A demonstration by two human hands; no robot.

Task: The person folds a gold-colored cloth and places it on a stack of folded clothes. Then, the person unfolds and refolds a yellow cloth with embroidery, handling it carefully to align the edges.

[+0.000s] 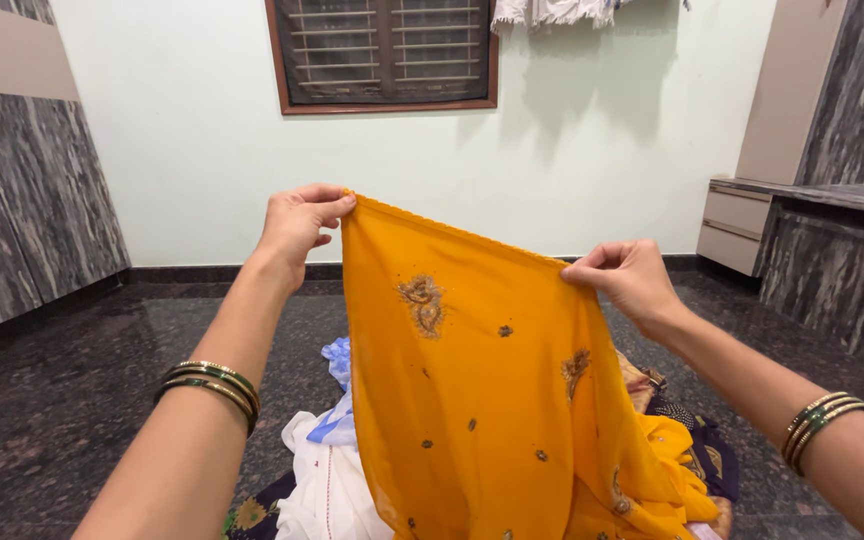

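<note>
Between both hands [297, 222] [627, 275], orange cloth's [472, 390] edge

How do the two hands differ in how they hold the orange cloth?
The left hand pinches the orange cloth at its top corner and is raised higher; the right hand grips the edge lower down, so the top edge slopes down toward it. Both hands pinch the same edge with fingertips, and both wrists wear green-and-gold bangles.

1. One view only, from a camera worn on the person's head, looking forward and slightly down.
2. It sits close behind both raised forearms.
3. It faces a pale plastered wall [202, 150] across the dark polished stone floor [52, 420].
</note>
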